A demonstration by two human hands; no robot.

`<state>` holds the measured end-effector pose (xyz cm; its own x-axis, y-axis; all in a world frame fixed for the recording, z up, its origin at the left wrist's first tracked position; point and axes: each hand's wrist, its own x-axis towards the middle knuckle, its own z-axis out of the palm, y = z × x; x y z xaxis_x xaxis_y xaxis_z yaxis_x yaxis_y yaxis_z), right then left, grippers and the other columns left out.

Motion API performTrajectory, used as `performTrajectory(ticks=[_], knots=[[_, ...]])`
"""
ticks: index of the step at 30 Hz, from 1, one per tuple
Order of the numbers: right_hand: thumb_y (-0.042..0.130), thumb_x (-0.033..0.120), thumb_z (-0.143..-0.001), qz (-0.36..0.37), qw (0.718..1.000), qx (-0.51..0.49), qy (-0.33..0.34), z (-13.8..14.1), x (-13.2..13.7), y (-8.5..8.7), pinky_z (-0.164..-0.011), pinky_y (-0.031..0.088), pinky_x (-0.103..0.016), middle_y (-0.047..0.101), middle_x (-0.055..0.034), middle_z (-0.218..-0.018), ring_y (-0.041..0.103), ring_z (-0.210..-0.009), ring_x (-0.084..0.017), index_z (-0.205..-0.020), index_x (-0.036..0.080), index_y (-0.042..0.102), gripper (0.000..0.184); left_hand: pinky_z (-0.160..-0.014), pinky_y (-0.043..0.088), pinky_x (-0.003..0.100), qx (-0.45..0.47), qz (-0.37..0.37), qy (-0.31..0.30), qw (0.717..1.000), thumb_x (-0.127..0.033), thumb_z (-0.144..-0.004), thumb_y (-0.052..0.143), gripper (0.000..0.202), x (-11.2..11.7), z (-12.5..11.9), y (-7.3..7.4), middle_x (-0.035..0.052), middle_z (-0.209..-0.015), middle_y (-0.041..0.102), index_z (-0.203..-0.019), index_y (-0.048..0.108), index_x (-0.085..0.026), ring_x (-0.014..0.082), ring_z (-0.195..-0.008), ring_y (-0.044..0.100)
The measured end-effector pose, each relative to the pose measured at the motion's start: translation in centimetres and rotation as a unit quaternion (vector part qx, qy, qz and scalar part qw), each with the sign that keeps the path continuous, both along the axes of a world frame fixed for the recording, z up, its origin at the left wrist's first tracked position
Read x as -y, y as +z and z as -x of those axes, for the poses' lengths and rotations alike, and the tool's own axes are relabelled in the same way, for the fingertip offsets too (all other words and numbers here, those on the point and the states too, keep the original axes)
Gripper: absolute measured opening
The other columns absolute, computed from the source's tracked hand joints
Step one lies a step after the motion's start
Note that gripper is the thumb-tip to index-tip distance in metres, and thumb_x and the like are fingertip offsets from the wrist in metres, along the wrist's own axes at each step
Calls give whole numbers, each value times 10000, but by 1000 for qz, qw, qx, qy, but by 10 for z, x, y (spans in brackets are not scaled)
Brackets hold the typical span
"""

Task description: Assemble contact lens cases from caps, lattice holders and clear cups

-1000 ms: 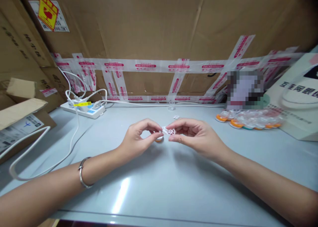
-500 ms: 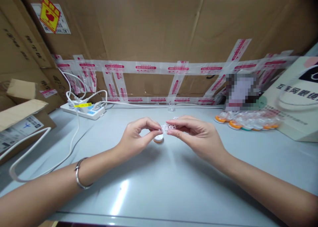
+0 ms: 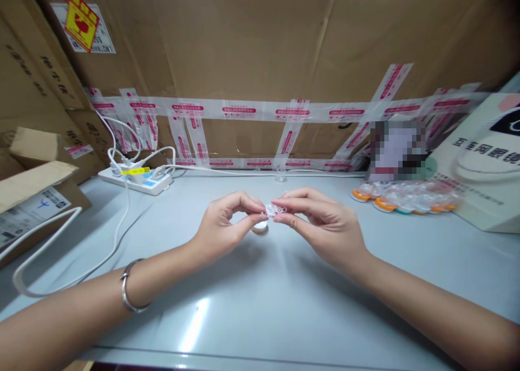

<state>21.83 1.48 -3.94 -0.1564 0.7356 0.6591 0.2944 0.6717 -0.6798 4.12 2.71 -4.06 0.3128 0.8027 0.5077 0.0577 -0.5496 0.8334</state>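
Between my fingertips, above the middle of the table, is a small white openwork plastic piece (image 3: pixel 271 211). My left hand (image 3: pixel 227 219) pinches its left side between thumb and fingers. On the other side, my right hand (image 3: pixel 325 222) grips it with thumb and forefinger, covering part of it. The fingers hide too much to tell whether it is one part or two. Just below my left fingertips, a small round white and orange case (image 3: pixel 260 227) rests on the table, partly covered. A silver bangle (image 3: pixel 129 287) circles my left wrist.
A white power strip (image 3: pixel 138 179) with cables lies at the back left, beside an opened cardboard box (image 3: pixel 36 208). Several bagged round cases (image 3: pixel 406 197) sit at the right, near a white paper bag (image 3: pixel 479 165). A small clear ring-like item (image 3: pixel 280 175) stands at the back.
The white piece has turned slightly between my fingers, showing less of its openwork side. My hands have stayed in nearly the same place.
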Motion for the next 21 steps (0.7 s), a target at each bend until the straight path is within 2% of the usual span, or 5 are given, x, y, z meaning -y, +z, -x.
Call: performTrajectory(ticks=[4, 10, 21], knots=[[678, 183, -729, -21, 1000, 9, -9, 0, -1, -1, -656, 524, -280, 612, -8, -795, 587, -729, -132, -887, 299, 717, 200, -650, 540, 250, 13, -3, 3, 1000, -142, -741, 644, 58, 1, 0, 1, 24, -725, 655, -706, 600, -156, 137, -701, 638], [671, 239, -742, 7, 1000, 16, -15, 0, -2, -2, -677, 526, -299, 609, -13, -801, 589, -739, -140, -874, 292, 717, 149, -672, 542, 264, 18, -1, 10, 1000, -136, -721, 659, 66, 1, -1, 2, 34, -724, 673, -686, 606, -154, 147, -719, 643], [642, 211, -769, 4, 999, 19, 28, 1, 1, -3, -712, 551, -327, 672, -37, -857, 634, -827, -168, -862, 246, 694, 113, -682, 537, 261, 28, -12, 3, 1000, -112, -741, 652, 68, 2, 2, -2, 24, -723, 688, -699, 629, -160, 136, -704, 646]])
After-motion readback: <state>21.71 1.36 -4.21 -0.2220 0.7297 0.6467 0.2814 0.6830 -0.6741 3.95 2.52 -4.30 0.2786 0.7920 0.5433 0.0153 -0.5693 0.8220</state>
